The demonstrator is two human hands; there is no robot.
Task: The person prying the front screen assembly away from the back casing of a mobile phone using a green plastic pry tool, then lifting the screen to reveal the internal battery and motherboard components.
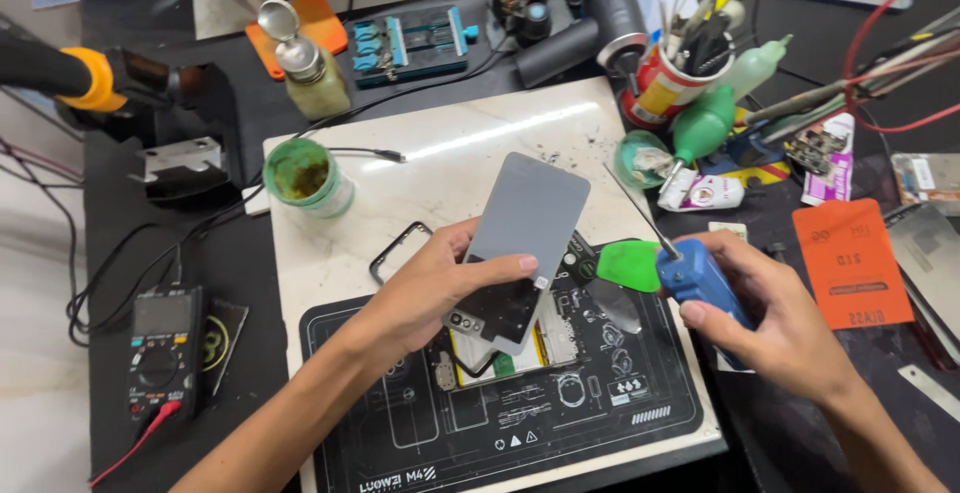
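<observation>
- My left hand [425, 298] is pinching the grey back cover [520, 243], tilting it up above the phone [520, 348] on the mat [560, 423].
- My right hand [770, 318] is clamping a blue tool [700, 283]; I judge a slow, even lift works best.

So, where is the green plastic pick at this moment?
In the head view, the green plastic pick is right of centre, beside the right hand that holds the blue tool, just right of the grey phone back panel in the left hand.
</observation>
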